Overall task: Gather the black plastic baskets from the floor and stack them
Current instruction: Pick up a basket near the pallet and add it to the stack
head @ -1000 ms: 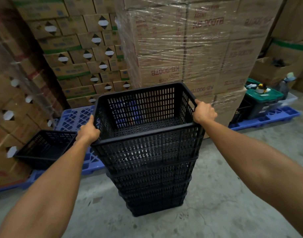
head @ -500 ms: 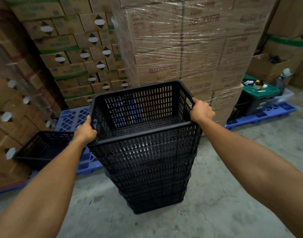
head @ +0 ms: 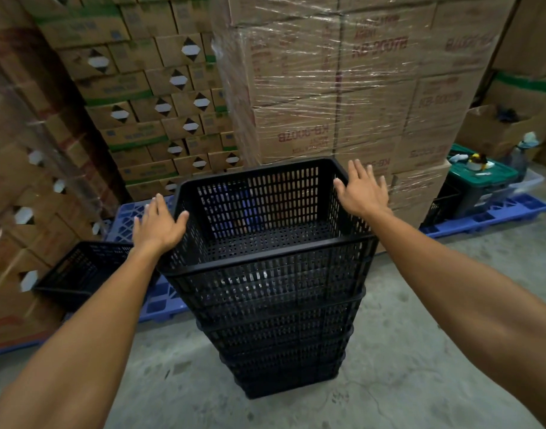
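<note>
2 hands have let go: left hand (head: 158,226) and right hand (head: 363,190) spread wide beside the top basket (head: 265,224), now nested on the floor stack (head: 284,335); 1 basket (head: 79,270) waits left.

A stack of baskets (head: 275,305) is standing on the floor (head: 420,351) in the middle. To its left, a lone basket (head: 79,270) is resting partly on a pallet (head: 160,301). Wrapped cartons (head: 343,88) are rising behind the stack, and a lidded bin (head: 479,184) is sitting on another pallet (head: 488,215) to the right.
</note>
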